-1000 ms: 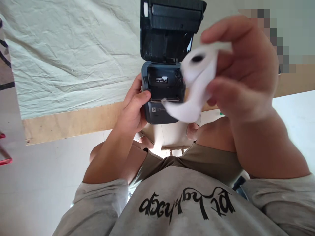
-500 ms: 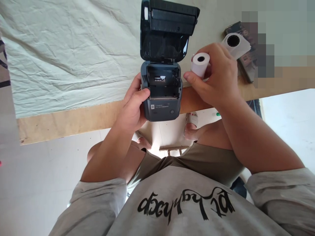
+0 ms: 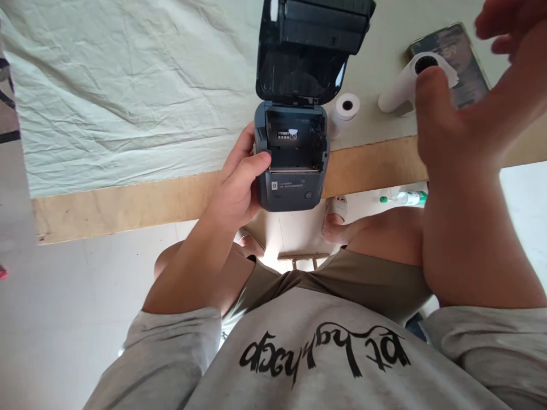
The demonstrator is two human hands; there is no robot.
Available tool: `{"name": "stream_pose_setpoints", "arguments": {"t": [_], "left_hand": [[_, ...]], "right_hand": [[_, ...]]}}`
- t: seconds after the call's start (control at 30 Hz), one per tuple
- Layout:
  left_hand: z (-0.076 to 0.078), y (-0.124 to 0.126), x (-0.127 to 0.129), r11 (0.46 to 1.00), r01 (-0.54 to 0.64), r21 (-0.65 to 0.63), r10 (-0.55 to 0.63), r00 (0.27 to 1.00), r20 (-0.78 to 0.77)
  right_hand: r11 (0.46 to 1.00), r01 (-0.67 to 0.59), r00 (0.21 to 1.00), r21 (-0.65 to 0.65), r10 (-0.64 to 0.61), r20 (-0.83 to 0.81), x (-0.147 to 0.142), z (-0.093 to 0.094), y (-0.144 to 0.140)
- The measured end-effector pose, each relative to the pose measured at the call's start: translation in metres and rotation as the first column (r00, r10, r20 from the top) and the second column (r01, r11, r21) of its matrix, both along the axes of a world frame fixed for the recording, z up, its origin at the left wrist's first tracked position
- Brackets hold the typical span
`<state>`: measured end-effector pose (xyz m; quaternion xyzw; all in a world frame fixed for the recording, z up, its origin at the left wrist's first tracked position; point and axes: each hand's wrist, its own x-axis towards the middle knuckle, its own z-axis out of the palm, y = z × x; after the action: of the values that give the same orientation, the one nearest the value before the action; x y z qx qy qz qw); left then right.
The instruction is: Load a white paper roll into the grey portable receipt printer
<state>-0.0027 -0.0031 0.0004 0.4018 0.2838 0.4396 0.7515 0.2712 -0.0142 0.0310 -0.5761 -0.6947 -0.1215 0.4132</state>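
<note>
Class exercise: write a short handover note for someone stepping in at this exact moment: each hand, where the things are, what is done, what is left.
Left hand: grips the side of the small printer at the table edge; lid open, paper bay empty.
Right hand: raised, open, holding nothing, near the larger paper roll lying by a phone.
Small paper roll: on the table beside the printer.
Done: lid opened.
Left: no roll loaded; lid not shut.

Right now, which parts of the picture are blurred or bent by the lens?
Head view: the right hand, close to the lens, is blurred and oversized; the printer, left hand and small paper roll are sharp; the table edge bows from wide-angle distortion.
</note>
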Motion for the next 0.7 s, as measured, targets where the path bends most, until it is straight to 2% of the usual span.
{"name": "stream_pose_setpoints", "arguments": {"t": [0.07,0.1,0.17,0.2,0.23,0.27,0.37,0.43,0.57,0.7], "left_hand": [[0.000,0.000,0.000,1.000,-0.004,-0.017,0.004,1.000,0.008],[0.000,0.000,0.000,1.000,-0.008,-0.026,0.008,1.000,0.010],[0.001,0.000,0.000,0.999,-0.004,-0.035,0.005,1.000,0.017],[0.001,0.000,0.000,0.999,-0.003,-0.036,0.003,1.000,0.018],[0.002,0.000,0.000,0.999,-0.001,-0.037,0.002,1.000,0.014],[0.003,0.000,0.000,0.999,-0.001,-0.038,0.002,1.000,0.005],[0.004,-0.001,-0.001,0.999,-0.012,-0.036,0.011,0.999,-0.035],[0.003,-0.001,-0.001,1.000,-0.006,-0.023,0.005,0.999,-0.038],[-0.001,0.000,0.000,1.000,-0.001,0.001,0.001,1.000,-0.002],[0.000,0.000,0.002,1.000,-0.027,-0.012,0.027,0.998,-0.052]], "right_hand": [[0.974,0.134,0.991,-0.180,-0.136,0.000,0.009,-0.001,0.007],[0.935,0.202,0.978,-0.293,-0.206,0.018,0.011,-0.002,0.011],[0.816,0.319,0.944,-0.482,-0.321,0.080,0.010,-0.003,0.018],[0.760,0.364,0.925,-0.539,-0.363,0.113,0.008,-0.003,0.021],[0.727,0.390,0.913,-0.564,-0.386,0.133,0.006,-0.003,0.022],[0.726,0.390,0.913,-0.566,-0.386,0.134,0.005,-0.002,0.022],[0.838,0.246,0.962,-0.487,-0.272,0.018,0.000,-0.002,0.014],[0.889,0.117,0.984,-0.442,-0.164,-0.068,-0.002,-0.004,0.008],[0.915,-0.027,0.991,-0.403,-0.029,-0.132,-0.008,-0.011,0.003],[0.913,-0.030,0.998,-0.407,0.008,-0.057,-0.010,-0.017,0.007]]}}
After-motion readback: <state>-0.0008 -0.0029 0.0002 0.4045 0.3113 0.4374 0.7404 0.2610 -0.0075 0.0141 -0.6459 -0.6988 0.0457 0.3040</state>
